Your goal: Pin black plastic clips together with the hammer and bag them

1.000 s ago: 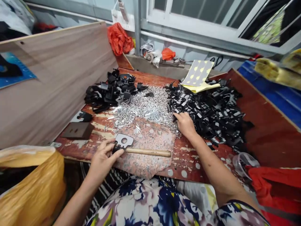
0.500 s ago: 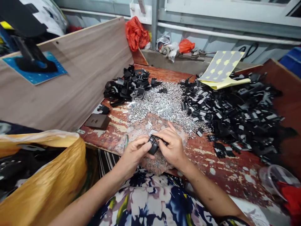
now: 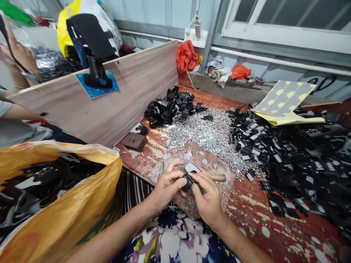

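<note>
plastic part (image 3: 188, 183), black, is pinched by the left grip (image 3: 168, 186) and the right grip (image 3: 208, 198), 1 on either side, above a speckled slab (image 3: 218, 160). a wooden handle (image 3: 219, 178) shows just beyond the right grip; silvery pins (image 3: 204, 131) spread over the worktop (image 3: 255, 224) ahead of both grips, a brown block (image 3: 135, 141) ahead-left of the left grip.
</note>
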Demonstrator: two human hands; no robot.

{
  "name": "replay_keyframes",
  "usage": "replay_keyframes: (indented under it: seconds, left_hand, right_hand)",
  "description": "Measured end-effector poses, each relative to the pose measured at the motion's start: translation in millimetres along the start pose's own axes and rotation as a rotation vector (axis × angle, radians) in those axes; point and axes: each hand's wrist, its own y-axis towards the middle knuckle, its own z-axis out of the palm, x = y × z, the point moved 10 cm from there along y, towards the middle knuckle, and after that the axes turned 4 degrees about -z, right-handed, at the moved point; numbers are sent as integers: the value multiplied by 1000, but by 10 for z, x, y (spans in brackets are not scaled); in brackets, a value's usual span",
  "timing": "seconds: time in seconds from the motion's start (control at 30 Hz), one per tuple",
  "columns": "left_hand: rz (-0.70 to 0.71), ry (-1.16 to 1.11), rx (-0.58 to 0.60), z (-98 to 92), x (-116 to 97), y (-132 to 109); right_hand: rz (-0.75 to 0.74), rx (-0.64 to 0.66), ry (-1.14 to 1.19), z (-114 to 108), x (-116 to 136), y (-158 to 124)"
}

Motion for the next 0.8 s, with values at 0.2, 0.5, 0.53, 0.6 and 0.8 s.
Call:
replay_keyframes:
  seconds: [0.2, 0.5, 0.53, 0.6, 0.8]
  left_hand:
    - [-45, 5, -18, -311, 117, -93]
    - [-36, -52, -240, -760, 337, -190]
    - [-38, -24, -239, -758, 351, -184]
    - [-37, 1, -243, -768, 366, -169]
    - [-50, -31, -260, -801, 378, -155]
  right_hand:
    - [7, 451, 122, 305, -66, 160]
    - [-549, 678, -543, 1193, -338, 1146]
    - [-618, 732, -553, 1360, -383, 1168]
    - [-706, 804, -552, 1592, -472, 1200]
    - [-691, 773, -575, 1533, -702, 1358]
